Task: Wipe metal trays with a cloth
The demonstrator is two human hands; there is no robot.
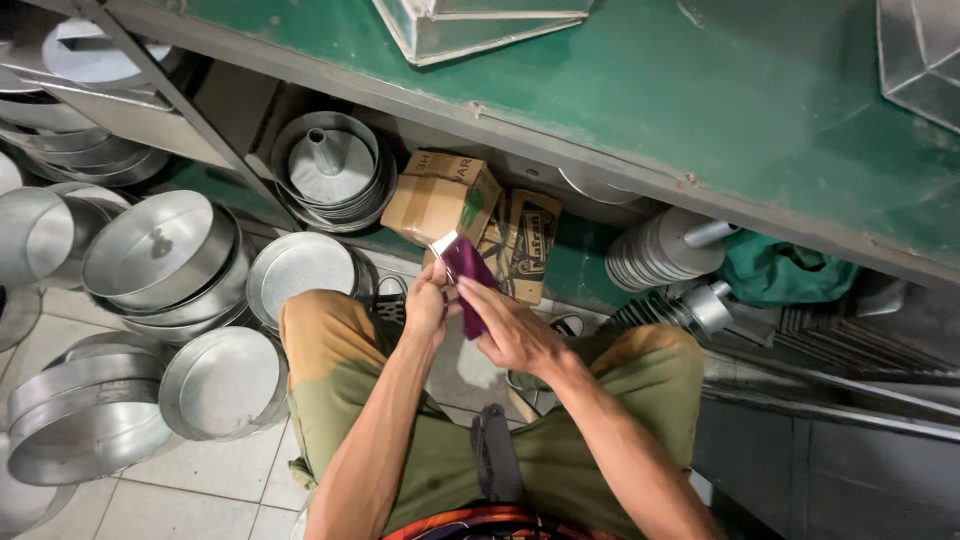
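You're seated w/ both hands up in front of your knees, working a small flat maroon rectangular object w/ a silvery top edge point(462, 270), maybe a wallet or phone case; can't tell which. It sits between your two hands, above your lap and in front of the brown cardboard boxes point(440, 195) under the green-topped bench point(700, 90). Left hand point(427, 303) has its fingers closed on the near-left edge of it. Right hand point(515, 330) lies along its right side, fingers curled on it, thumb across the face. Looks like you're mid-handling, opening or checking it. Any next move needs the left grip steady while the right fingers shift.

Hidden: the object's lower half is behind your right hand, and its front face is not readable. Round shiny metal pans point(165, 250) stacked to your left on the tiled floor point(200, 480), some cut off by the frame edge.
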